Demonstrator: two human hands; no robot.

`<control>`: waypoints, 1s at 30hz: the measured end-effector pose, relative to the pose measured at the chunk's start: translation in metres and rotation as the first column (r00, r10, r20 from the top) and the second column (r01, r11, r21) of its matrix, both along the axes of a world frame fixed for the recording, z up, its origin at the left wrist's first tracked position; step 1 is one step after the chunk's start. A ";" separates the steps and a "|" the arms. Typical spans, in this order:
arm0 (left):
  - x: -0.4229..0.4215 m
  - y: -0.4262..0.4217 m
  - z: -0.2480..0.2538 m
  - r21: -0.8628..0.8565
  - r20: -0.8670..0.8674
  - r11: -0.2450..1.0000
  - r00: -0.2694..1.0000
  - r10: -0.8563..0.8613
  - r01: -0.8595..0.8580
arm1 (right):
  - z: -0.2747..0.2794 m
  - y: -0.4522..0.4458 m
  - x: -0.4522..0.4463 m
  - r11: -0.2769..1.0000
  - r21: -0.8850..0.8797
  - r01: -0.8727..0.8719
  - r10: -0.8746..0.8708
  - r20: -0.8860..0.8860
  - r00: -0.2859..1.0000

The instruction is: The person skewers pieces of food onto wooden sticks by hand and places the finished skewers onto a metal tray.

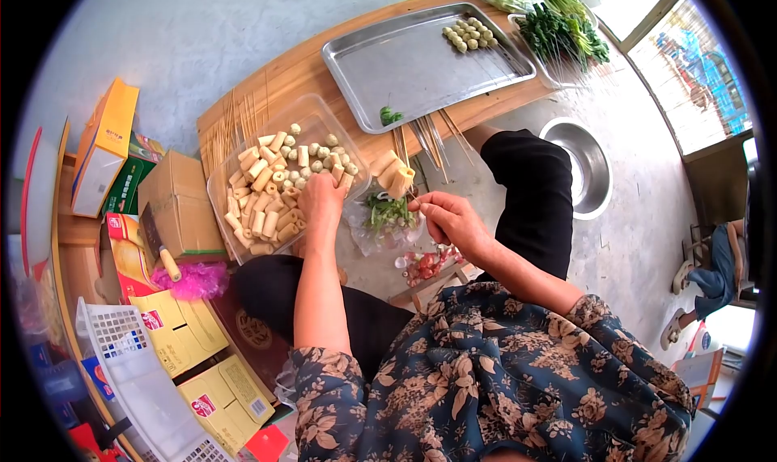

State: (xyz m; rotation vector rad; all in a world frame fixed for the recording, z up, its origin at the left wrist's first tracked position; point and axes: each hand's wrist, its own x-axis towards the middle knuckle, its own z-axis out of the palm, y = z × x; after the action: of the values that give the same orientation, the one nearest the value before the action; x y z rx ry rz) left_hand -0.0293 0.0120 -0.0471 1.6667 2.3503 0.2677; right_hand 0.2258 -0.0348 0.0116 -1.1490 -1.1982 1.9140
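My left hand (324,197) reaches into a clear plastic bin (217,188), its fingers closed at a beige tube-shaped roll (346,182). Many more such rolls (261,175) fill the bin, with pale green balls (322,152) among them. My right hand (453,221) pinches a thin skewer (414,193) between thumb and fingers. Beside its fingertips, beige rolls (393,175) are threaded on sticks at the table edge. Below them, green leafy scraps (388,211) lie in a plastic bag.
A metal tray (388,65) on the wooden table (299,65) holds balls at its far end. Loose skewers (235,126) lie left; leafy greens (562,37) stand at the back right. A steel basin (595,171) sits on the floor. Boxes (182,203) line the left; another person's legs (712,268) show right.
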 end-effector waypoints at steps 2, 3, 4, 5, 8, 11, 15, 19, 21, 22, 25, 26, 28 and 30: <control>0.001 0.002 -0.004 0.013 -0.025 1.000 1.000 0.004 -0.003 | -0.001 -0.001 0.001 1.000 -0.016 0.001 -0.001 -0.008 1.000; 0.001 0.003 -0.008 0.026 -0.050 1.000 0.999 0.009 -0.008 | -0.003 -0.002 0.001 1.000 -0.011 -0.008 0.008 0.001 1.000; 0.000 0.004 -0.013 0.026 -0.050 1.000 0.999 0.009 -0.008 | -0.004 -0.002 0.001 1.000 -0.005 -0.017 0.017 0.010 1.000; -0.002 0.005 -0.017 0.044 -0.035 0.999 0.999 0.013 -0.011 | -0.003 -0.002 0.000 1.000 -0.004 -0.018 0.018 0.010 1.000; -0.002 0.004 -0.009 0.070 0.064 0.996 0.997 0.046 -0.051 | 0.003 -0.003 0.000 1.000 0.003 -0.028 0.028 0.031 0.999; -0.008 0.006 -0.004 0.109 0.390 0.983 0.916 0.098 -0.151 | 0.007 -0.004 0.000 0.999 -0.001 -0.036 0.036 0.032 0.999; -0.018 0.004 0.011 0.039 0.934 0.962 0.351 0.061 -0.272 | 0.017 -0.009 0.000 0.996 -0.002 -0.091 0.091 0.079 0.993; -0.018 -0.004 0.022 -0.008 0.998 0.957 -0.066 -0.011 -0.289 | 0.023 -0.015 -0.008 0.989 0.076 -0.125 0.120 0.070 0.990; -0.019 -0.004 0.022 -0.023 0.989 0.958 -0.149 -0.021 -0.286 | 0.027 -0.016 -0.011 0.989 0.077 -0.125 0.121 0.053 0.991; -0.019 -0.004 0.021 -0.018 0.987 0.958 -0.158 -0.028 -0.286 | 0.028 -0.016 -0.012 0.989 0.078 -0.125 0.122 0.035 0.992; -0.018 -0.004 0.022 -0.018 0.985 0.959 -0.172 -0.032 -0.283 | 0.028 -0.015 -0.012 0.988 0.071 -0.136 0.132 0.057 0.990; -0.018 -0.004 0.023 -0.023 0.984 0.960 -0.176 -0.027 -0.279 | 0.028 -0.015 -0.012 0.988 0.072 -0.136 0.132 0.057 0.990; -0.017 -0.004 0.023 -0.020 0.984 0.961 -0.177 -0.031 -0.277 | 0.026 -0.015 -0.012 0.988 0.066 -0.137 0.134 0.041 0.990; -0.017 -0.004 0.023 -0.016 0.983 0.961 -0.178 -0.035 -0.275 | 0.025 -0.014 -0.012 0.988 0.067 -0.142 0.139 0.049 0.989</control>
State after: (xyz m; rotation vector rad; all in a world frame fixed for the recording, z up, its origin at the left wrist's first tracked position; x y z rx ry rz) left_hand -0.0464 0.0077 -0.0239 0.5227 1.0572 1.3469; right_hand 0.2137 -0.0493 0.0370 -1.1008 -1.3916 1.9417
